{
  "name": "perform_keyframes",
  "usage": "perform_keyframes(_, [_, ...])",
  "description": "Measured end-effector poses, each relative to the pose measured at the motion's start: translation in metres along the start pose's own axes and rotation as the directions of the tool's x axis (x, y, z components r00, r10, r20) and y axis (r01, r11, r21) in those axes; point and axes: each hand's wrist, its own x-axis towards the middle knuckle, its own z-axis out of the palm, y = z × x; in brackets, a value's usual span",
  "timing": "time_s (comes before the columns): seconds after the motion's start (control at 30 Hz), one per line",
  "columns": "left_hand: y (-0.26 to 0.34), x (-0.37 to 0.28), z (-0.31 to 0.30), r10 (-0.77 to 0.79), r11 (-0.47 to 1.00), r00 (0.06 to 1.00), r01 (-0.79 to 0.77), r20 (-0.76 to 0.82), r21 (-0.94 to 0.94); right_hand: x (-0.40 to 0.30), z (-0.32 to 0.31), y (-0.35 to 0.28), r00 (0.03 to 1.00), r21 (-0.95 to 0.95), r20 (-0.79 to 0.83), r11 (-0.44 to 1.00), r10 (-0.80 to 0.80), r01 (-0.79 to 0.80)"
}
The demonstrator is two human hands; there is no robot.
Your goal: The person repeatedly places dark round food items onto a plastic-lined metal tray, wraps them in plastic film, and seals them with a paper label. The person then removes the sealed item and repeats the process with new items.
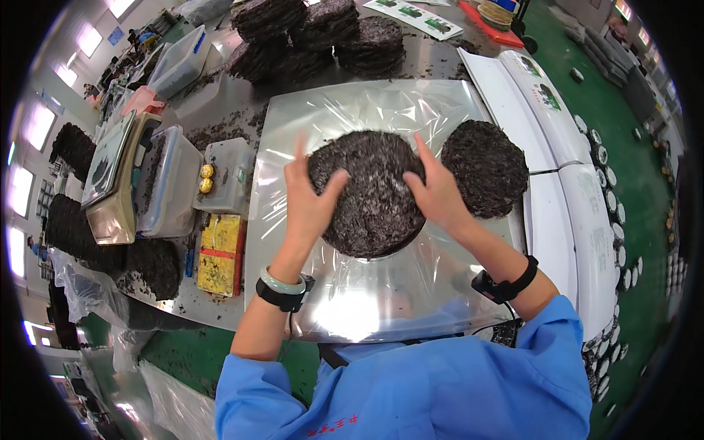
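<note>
A thick round stack of dried seaweed [368, 198], dark and rough, lies on clear plastic film [352, 291] spread over the table before me. My left hand [311, 195] is at the stack's left side, thumb on top and fingers spread along the rim. My right hand [437, 187] holds the opposite side in the same way, slightly blurred. Both hands grip the stack between them. A second round seaweed stack [485, 169] lies just right of my right hand.
More seaweed stacks [369, 47] are piled at the back. At left are a weighing scale [113, 181], a plastic tub [173, 181], a small clear box [228, 176] with gold-wrapped balls [206, 179], and a yellow block [219, 256]. Printed packaging sheets [555, 220] line the right side.
</note>
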Motion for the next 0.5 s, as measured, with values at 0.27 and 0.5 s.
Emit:
perform_keyframes(0.27, [0.029, 0.001, 0.027, 0.181, 0.685, 0.832, -0.489, 0.524, 0.540, -0.017, 0.007, -0.013, 0.968, -0.385, 0.232, 0.923, 0.095, 0.002])
perform_keyframes(0.5, [-0.009, -0.017, 0.051, 0.045, 0.651, 0.720, -0.547, 0.693, 0.526, -0.030, -0.088, 0.020, 0.958, -0.641, 0.284, 0.733, -0.052, 0.230])
